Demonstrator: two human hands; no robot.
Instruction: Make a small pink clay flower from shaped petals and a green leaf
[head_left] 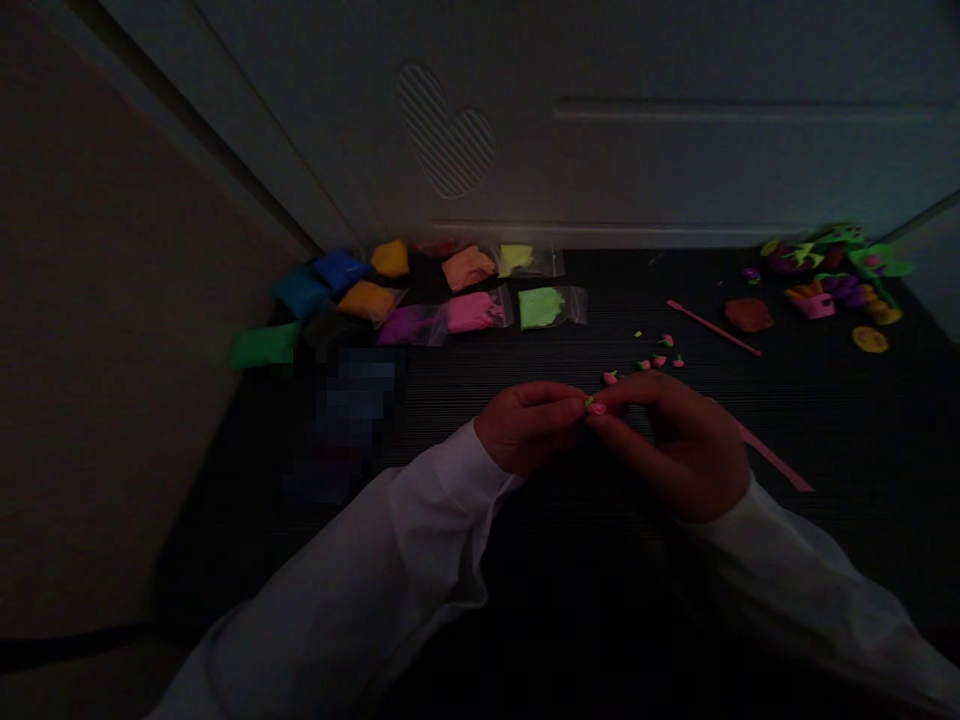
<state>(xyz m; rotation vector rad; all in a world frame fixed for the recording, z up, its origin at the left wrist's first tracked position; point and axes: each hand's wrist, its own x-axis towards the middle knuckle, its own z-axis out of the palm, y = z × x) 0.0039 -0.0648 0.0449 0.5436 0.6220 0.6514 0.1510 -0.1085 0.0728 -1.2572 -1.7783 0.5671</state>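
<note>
Between the fingertips of both hands is a small pink clay piece (pixel 597 409) with a bit of green clay (pixel 589 401) on its left side. My right hand (pixel 679 440) pinches the pink part between thumb and forefinger. My left hand (pixel 531 425) has its thumb and forefinger pressed together at the green bit. Just beyond the fingers lie several little pink clay pieces with green tops, such as one pink clay piece (pixel 659 361) and another small pink clay piece (pixel 610 378). A pink flat tool (pixel 776 462) sticks out from behind my right hand.
Bags of coloured clay stand at the back left, among them a light green bag (pixel 541 308) and a pink bag (pixel 474 312). A thin pink stick tool (pixel 712 327) and a reddish clay lump (pixel 748 315) lie right. Finished-looking clay figures (pixel 847 275) crowd the far right corner.
</note>
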